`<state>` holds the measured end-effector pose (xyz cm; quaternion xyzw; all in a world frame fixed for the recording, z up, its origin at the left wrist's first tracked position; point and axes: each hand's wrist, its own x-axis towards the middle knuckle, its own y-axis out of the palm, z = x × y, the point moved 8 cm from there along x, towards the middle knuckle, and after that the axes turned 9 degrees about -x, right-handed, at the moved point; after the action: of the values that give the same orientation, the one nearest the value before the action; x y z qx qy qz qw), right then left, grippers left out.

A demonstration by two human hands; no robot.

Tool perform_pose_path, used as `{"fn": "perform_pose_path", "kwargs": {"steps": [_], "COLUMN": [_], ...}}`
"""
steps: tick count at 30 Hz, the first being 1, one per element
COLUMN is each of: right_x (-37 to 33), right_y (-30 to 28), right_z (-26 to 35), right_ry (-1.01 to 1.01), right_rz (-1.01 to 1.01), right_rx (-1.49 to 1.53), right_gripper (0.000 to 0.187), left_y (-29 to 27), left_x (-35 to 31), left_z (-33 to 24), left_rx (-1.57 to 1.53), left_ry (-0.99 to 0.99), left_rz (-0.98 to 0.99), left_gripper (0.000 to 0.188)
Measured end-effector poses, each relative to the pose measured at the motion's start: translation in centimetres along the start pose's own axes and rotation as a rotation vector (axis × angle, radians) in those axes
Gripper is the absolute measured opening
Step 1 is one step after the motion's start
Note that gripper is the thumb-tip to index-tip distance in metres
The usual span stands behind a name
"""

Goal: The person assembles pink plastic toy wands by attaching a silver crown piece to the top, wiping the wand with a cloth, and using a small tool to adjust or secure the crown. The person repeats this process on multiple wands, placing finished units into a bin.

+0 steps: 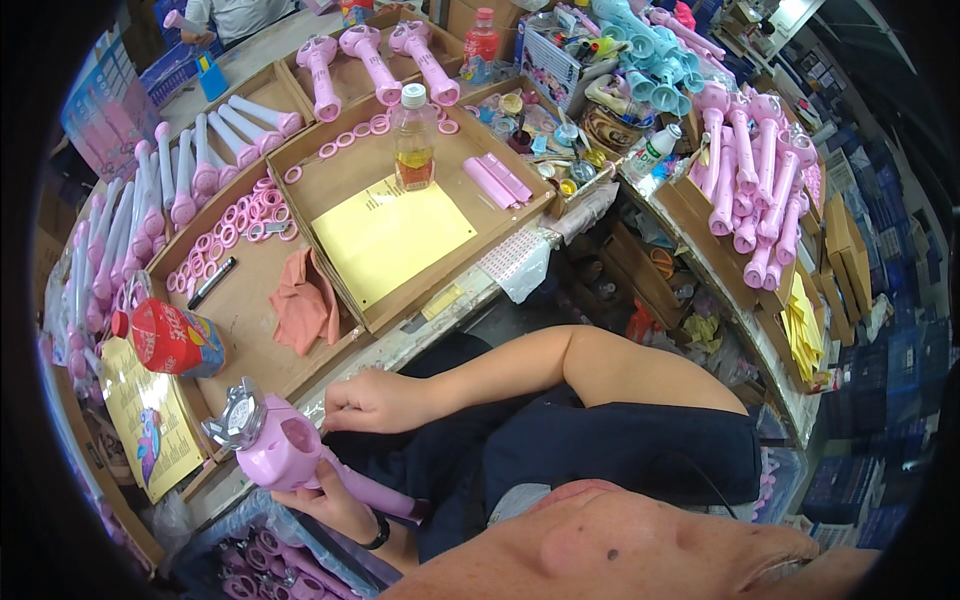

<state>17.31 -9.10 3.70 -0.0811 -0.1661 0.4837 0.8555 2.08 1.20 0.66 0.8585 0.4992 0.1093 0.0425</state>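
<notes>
In my left hand point(335, 505), with a dark band on the wrist, I grip a pink toy wand point(285, 450). Its wide head has oval openings and a shiny silver ornament point(240, 415) at the tip; the handle slants down to the right. Close beside the wand, my right hand point(375, 402) is closed with the fingertips pressed together. Whatever is between those fingers is hidden. A salmon-coloured cloth point(305, 303) lies in the wooden tray point(255, 345) beyond my hands, with a black marker point(212, 283) and a pile of pink rings point(250, 218).
A red-capped bottle point(175, 338) stands left of the wand. Beyond are a bottle of yellow liquid point(415, 140) and a yellow sheet point(395, 240). Pink wands point(765, 170) are stacked at right; pale-handled pieces point(180, 185) line the left. A bin of pink parts point(270, 565) sits below.
</notes>
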Motion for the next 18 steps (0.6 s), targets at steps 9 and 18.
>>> {"fn": "perform_pose_path", "kwargs": {"steps": [9,18], "right_x": [-0.4,-0.4], "right_y": [0.2,0.4], "right_z": [-1.0,-1.0], "right_ry": [-0.017,-0.013], "right_rz": [0.01,0.028], "right_rx": [0.06,0.139], "right_gripper": [0.021,0.015], "left_y": [0.4,0.7], "left_x": [-0.1,0.3], "left_z": [-0.3,-0.8], "left_rx": [0.012,0.042], "left_ry": [0.002,-0.008], "left_rz": [0.034,0.069], "left_gripper": [0.058,0.064]}}
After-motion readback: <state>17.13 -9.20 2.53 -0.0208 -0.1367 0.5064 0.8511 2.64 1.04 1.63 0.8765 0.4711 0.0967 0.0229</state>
